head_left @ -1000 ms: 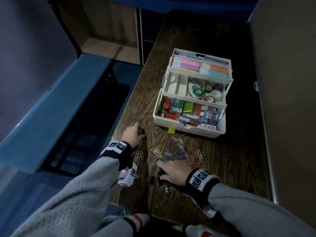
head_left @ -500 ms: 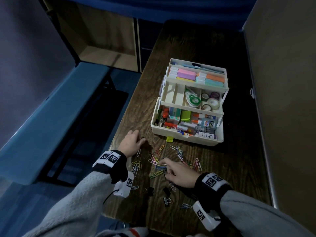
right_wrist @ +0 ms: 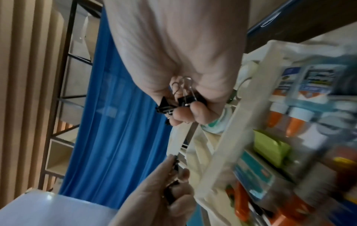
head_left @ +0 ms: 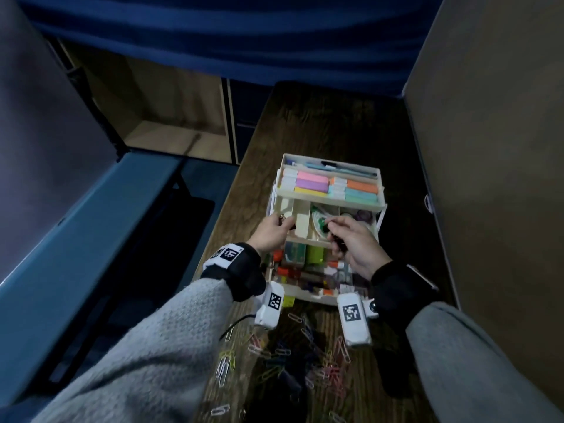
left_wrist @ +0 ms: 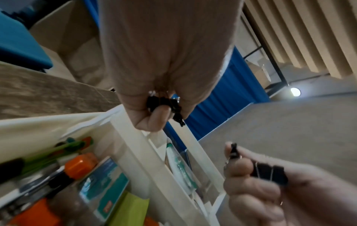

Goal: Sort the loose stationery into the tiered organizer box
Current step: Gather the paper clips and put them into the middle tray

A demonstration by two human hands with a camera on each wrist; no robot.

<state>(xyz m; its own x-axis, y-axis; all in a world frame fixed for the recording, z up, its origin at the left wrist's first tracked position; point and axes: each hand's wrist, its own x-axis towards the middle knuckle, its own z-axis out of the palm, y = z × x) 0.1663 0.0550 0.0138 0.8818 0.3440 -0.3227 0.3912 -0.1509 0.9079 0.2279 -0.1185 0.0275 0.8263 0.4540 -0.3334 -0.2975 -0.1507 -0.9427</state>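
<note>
The white tiered organizer box point(head_left: 378, 178) stands open on the wooden table, its three tiers stepped back. My left hand point(head_left: 274, 232) hovers over the middle tier's left compartments and grips several small black binder clips point(left_wrist: 164, 104). My right hand point(head_left: 351, 239) is over the same tier's middle, fingers curled round black binder clips point(right_wrist: 181, 100). In the left wrist view the right hand's clips point(left_wrist: 268, 172) show between thumb and fingers. Coloured paper clips point(head_left: 305, 352) lie scattered on the table in front of the box.
The top tier holds coloured sticky-note pads point(head_left: 329, 186) and pens. Tape rolls point(head_left: 363, 215) sit in the middle tier; glue and markers point(head_left: 305, 270) fill the bottom one. A tan partition point(head_left: 488, 178) walls the right side. The table's left edge point(head_left: 232, 209) drops to a blue bench.
Both hands have lifted off the table with black binder clips and moved forward over the box's middle tier. The head view has come closer to the box.
</note>
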